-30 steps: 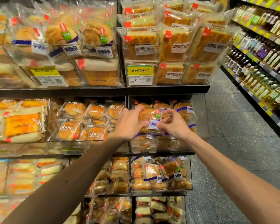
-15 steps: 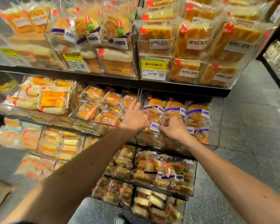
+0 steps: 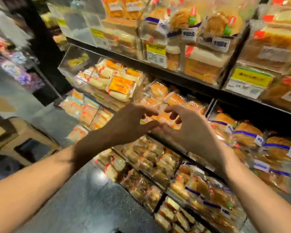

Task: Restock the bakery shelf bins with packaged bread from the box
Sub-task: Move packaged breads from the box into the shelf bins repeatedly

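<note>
bread: bun packs (image 3: pixel 165 95) in bin just beyond both hands' fingertips | left hand (image 3: pixel 129 125): fingers loosely curled, empty | right hand (image 3: pixel 187 131): same, just beside left | box (image 3: pixel 29 132): low, well left of left hand

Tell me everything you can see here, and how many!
round bun packs: many, golden, middle shelf bin behind the hands
blue-banded bread packs: many, brown with blue stripes, bins at right
sliced cake packs: many, orange and cream, bin left of the buns
price tags: several, yellow, top shelf fronts
cardboard box: one, tan, lower left
floor: one, dark grey, below
left hand: one, empty, fingers relaxed, before the buns
right hand: one, empty, fingers loosely curled, beside it
</note>
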A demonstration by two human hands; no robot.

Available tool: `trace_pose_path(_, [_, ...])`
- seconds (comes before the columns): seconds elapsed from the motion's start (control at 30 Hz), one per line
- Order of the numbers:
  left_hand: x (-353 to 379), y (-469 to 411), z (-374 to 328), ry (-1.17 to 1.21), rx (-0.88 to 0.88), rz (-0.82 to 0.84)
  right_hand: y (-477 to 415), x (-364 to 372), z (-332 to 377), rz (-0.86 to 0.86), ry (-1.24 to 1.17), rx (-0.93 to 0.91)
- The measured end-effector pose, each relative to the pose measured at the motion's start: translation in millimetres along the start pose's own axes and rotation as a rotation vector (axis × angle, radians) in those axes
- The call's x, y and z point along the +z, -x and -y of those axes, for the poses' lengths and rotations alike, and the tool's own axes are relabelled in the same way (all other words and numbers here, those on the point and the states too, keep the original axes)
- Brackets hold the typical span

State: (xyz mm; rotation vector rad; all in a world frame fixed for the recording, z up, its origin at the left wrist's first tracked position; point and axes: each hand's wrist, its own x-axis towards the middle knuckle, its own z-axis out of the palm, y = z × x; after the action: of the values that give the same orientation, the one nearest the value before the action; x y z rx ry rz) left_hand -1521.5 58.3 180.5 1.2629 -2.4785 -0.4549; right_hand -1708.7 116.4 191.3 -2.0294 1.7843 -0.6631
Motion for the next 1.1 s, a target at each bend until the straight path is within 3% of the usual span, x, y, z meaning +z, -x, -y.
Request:
trace_pose_path(0.17, [-86.0, 112.5, 110.0, 0.021, -0.219, -0.208, -59.4, 79.2, 113.7, 0.209, 0.004, -0.347])
trace_pose_path(0.47, [-215.5, 368.2, 341.0, -0.229, -0.722, -0.275, -155.1, 325.0, 410.4, 0.481, 0.063, -0.773])
trace_pose_path(0.63, [-266.8, 474.4, 487.5, -0.277, -1.087, -0.294, -195.4, 438.2, 551.1, 0.613, 0.065, -0.829])
trace_pose_path(0.83, [-301.5, 534.7, 631.9, -0.216, -1.309, -0.304, -257.9, 552.6, 671.3, 0.744, 0.112, -0.883])
trace_pose_path(1.1, [-312.7, 551.0, 821.4, 0.303, -1.545, -0.547, -363.1, 740.7, 797.9, 0.935, 0.072, -0.811])
